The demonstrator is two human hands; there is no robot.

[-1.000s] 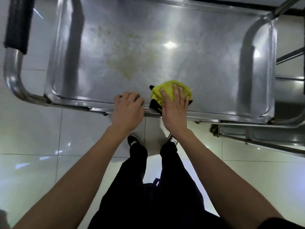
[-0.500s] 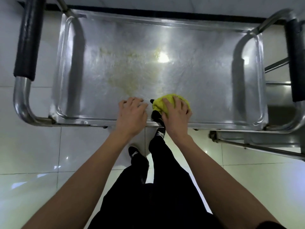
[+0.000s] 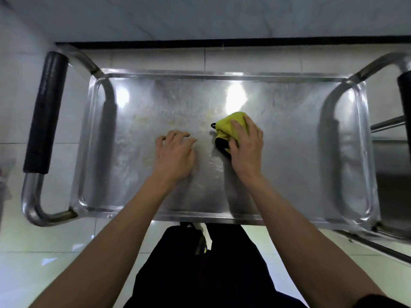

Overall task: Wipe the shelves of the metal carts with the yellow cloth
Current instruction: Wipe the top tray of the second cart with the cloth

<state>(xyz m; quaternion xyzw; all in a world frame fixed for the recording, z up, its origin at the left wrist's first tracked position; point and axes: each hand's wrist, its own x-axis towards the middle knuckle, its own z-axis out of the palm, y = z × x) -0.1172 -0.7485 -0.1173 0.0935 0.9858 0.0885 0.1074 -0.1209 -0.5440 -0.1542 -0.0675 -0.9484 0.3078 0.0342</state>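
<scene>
The right hand (image 3: 245, 147) presses down on the bunched yellow cloth with a black edge (image 3: 229, 127), fingers curled over its top and holding it against the steel. The left hand (image 3: 174, 155) rests beside it on the shiny metal cart shelf (image 3: 289, 152), fingers loosely bent and holding nothing. The cloth sits near the middle of the shelf, just right of a faint yellowish smear (image 3: 155, 123). The wiping step looks underway; the next stroke probably calls for a leftward push across that smear. The raised rim bounds every side, and the black-padded handles (image 3: 45, 112) stand at both ends. Open steel lies to the right and toward the far edge.
</scene>
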